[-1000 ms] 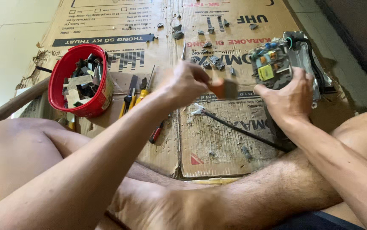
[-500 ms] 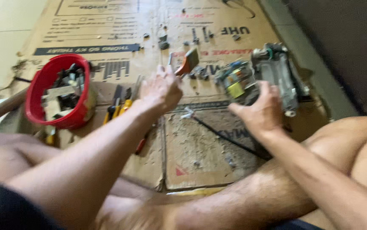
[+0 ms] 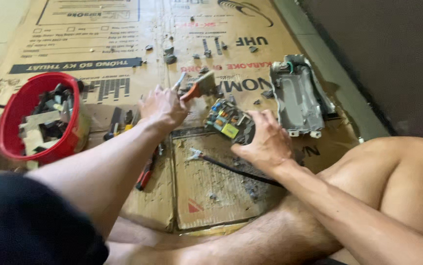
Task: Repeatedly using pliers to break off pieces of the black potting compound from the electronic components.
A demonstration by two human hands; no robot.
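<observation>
Circuit board [image 3: 227, 121] — small, with coloured components, a yellow block and a dark round part on its top face — is held in the right hand [image 3: 265, 142], lifted just above the flattened cardboard [image 3: 98, 29] that covers the floor. Right hand fingers [image 3: 263, 120] curl around the board's near edge, closed on it; the thumb side is hidden behind the board. A black cable [image 3: 236, 169] runs from a metal connector end on the cardboard, passing under the right hand toward the leg.

Left hand [image 3: 162, 107] is closed around the orange handle of a small brush [image 3: 199, 88], bristles pointing up and to the right, just beside the board's upper left corner. Whether the bristles touch the board cannot be told.

Right of the board lies a grey plastic housing [image 3: 297, 98], open side up, empty shell with a green-wired part at its top end, resting on the cardboard near the dark wall edge.

Left of the left forearm — a red bowl [image 3: 12, 110] holding dark and pale loose parts. Between bowl and left hand, several hand tools [image 3: 118, 122] with black and yellow handles; red-handled pliers [image 3: 146, 172] lie partly under the forearm. Small screws and dark bits [image 3: 169, 55] are scattered further up the cardboard.
</observation>
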